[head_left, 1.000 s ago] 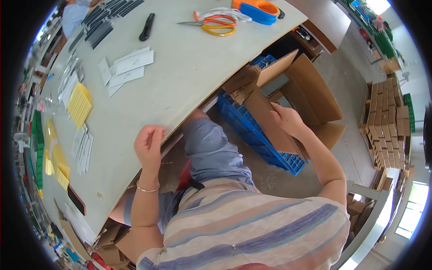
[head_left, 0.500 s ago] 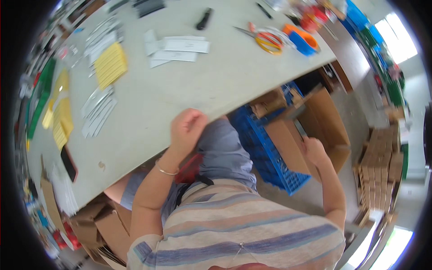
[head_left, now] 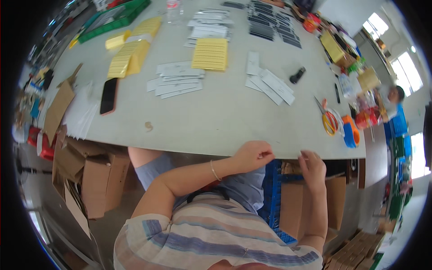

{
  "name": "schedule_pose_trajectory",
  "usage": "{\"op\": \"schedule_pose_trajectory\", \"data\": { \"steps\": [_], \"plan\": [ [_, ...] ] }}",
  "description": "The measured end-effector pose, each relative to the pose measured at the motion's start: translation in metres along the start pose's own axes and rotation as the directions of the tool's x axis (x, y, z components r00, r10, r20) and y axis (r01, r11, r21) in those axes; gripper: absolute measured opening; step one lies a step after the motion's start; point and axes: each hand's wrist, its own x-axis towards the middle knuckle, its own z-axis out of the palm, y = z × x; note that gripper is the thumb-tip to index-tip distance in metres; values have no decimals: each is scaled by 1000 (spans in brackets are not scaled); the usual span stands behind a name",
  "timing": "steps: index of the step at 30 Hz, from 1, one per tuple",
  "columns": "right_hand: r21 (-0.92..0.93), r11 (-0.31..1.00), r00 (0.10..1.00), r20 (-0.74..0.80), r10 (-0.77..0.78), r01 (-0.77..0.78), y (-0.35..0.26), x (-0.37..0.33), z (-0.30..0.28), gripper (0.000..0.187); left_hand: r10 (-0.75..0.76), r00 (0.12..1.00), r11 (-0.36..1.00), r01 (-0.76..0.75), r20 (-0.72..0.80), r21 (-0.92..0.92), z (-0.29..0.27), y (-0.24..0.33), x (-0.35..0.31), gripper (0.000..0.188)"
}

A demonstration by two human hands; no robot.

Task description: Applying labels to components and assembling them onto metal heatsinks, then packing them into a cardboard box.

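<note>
My left hand (head_left: 254,155) is over the table's front edge, its fingers curled in a loose fist with nothing visible in them. To its right my right hand (head_left: 314,167) is raised at the same edge, above an open cardboard box (head_left: 293,209). Its fingers are slightly bent and apart, and I see nothing in them. Beyond my hands, a few narrow white labelled pieces (head_left: 278,85) lie overlapping on the table (head_left: 216,123). Left of them are a fanned pile of similar white pieces (head_left: 177,81) and a yellow lined sheet (head_left: 209,55).
Scissors (head_left: 331,122) and an orange-and-blue tape roll (head_left: 351,132) lie near the right corner, by a black pen (head_left: 337,93). A phone (head_left: 109,96) lies at left. Dark flat pieces (head_left: 270,22) lie far back. A blue crate (head_left: 271,198) stands beneath the edge. Another person (head_left: 396,105) is at far right.
My right hand has come up out of the cardboard box, where it held a thin greyish piece, to the table edge. My left hand remains curled by the edge. The view has turned left.
</note>
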Motion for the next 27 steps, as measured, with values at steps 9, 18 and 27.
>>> {"op": "schedule_pose_trajectory", "data": {
  "steps": [9,18,27],
  "plan": [
    [-160,964,977,10,-213,212,-9,175,107,94,192,978,865,-210,88,455,-107,-11,-6,21],
    [-251,948,968,204,-148,198,-17,224,122,92,-442,884,175,253,-153,951,-301,-39,26,114],
    [-127,952,952,173,-254,277,-17,199,108,72,-509,852,216,266,-124,939,-304,-40,33,101]
  ]
}}
